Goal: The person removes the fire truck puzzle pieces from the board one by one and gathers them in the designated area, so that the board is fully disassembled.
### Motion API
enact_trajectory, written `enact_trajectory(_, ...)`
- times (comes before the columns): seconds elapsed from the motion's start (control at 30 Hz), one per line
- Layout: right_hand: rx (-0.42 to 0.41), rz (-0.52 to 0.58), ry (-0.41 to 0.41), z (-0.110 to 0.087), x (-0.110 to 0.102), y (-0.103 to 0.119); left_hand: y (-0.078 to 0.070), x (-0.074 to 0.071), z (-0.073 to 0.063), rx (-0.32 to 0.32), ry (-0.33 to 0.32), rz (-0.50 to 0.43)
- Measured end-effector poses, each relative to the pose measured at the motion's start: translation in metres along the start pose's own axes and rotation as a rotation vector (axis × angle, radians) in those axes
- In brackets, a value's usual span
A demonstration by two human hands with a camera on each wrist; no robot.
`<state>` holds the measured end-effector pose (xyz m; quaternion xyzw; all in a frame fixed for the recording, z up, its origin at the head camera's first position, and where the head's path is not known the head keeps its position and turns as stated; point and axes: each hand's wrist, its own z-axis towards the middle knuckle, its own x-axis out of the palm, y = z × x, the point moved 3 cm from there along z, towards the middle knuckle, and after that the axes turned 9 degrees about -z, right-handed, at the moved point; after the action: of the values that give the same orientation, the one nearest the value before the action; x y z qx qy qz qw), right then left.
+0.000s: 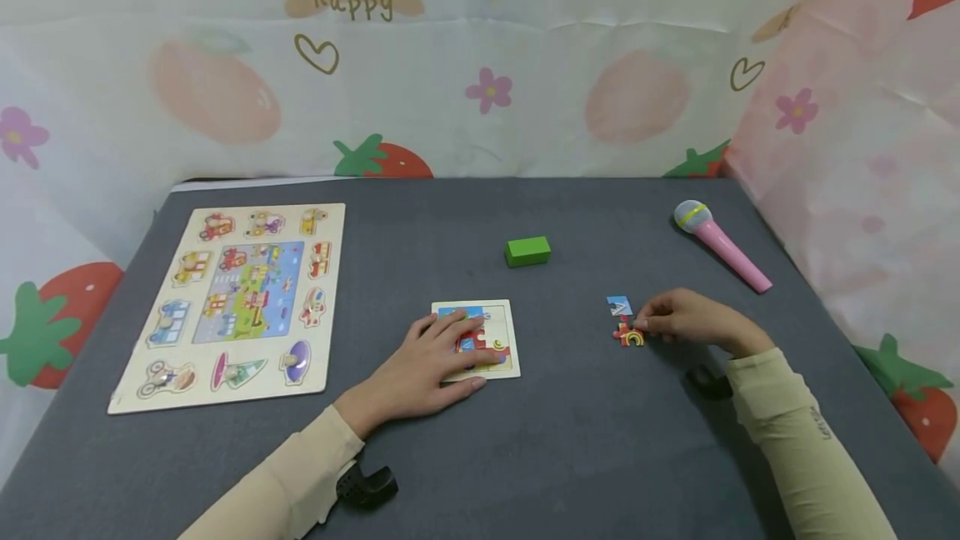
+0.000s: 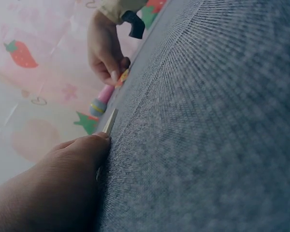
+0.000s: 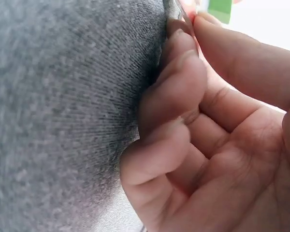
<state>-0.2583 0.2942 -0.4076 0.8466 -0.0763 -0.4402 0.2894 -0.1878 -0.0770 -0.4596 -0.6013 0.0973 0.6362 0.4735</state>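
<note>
My left hand lies with fairly straight fingers across a small jigsaw puzzle board with a pale frame, hiding part of its colourful picture. To the right, my right hand pinches a red puzzle piece with a yellow arch on it between thumb and fingertips, low over the table. Just behind that piece lies a blue and white puzzle piece. In the right wrist view, the thumb meets the forefinger at a thin edge of the held piece, and the other fingers are curled.
A large wooden vehicle puzzle board lies at the left of the grey table. A green block sits behind the small board. The pink toy microphone lies at the back right. Printed cloth hangs behind the table.
</note>
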Motion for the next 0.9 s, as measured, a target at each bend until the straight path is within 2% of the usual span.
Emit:
enact_trajectory(0.23,0.004,-0.040,-0.064,-0.002,0.005,0.006,0.001,0.002,0.000,0.008,-0.013,0.001)
enact_trajectory(0.47,-0.045,-0.202,-0.157,-0.005,0.012,0.015,0.002,0.002,0.000,0.002,-0.007,0.011)
enact_trajectory(0.7,-0.079,-0.243,-0.172,-0.007,0.014,0.017,0.002,0.002,0.000,-0.009,0.004,0.006)
enact_trajectory(0.9,-0.101,-0.252,-0.168,-0.008,0.014,0.017,0.001,0.002,0.000,0.007,-0.011,0.007)
